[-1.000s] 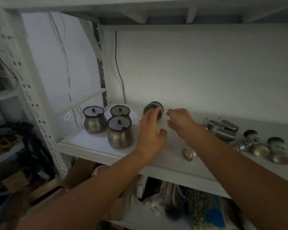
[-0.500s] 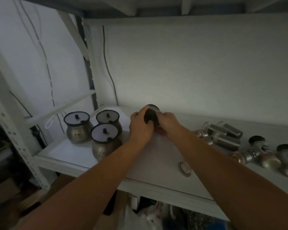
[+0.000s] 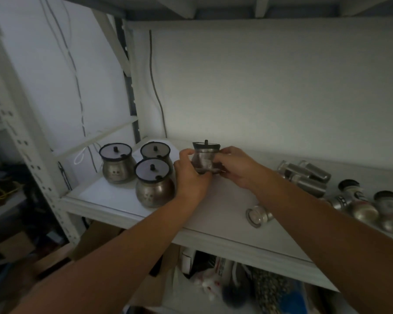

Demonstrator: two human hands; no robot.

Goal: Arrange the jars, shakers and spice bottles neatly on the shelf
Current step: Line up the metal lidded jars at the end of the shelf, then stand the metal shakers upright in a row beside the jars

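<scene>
Four jars: three [image 3: 155, 182] stand upright in a cluster at the left end of the shelf [image 3: 127, 211]; the fourth jar [image 3: 204, 157] is upright between my hands, just right of that cluster.
Head view, left hand [image 3: 191, 175]: my fingers [image 3: 184, 153] curl round the left side of the fourth jar, closed on its metal body below the dark lid.
Head view, right hand [image 3: 233, 165]: wrapped round the jar's right side, likewise closed on it; both hands share the one jar.
Jar base: hidden behind my hands, so I cannot tell if it rests on the shelf or hangs just above it.
Waiting pieces: several spice bottles [image 3: 304, 175] lie on their sides at the right; one small shaker [image 3: 258, 215] lies near the front edge; the round shakers [image 3: 372, 209] lie tipped over at far right.
Step in hand: I judge it is seating this jar beside the back-right jar, to square the cluster.
Doing it well: keep the jar vertical, hold low on the body so the lid is not knocked, set it close to its neighbours without bumping them, loosen both hands only once it sits flat.
Risk: my left wrist is close to the front jar; I should draw back straight.
</scene>
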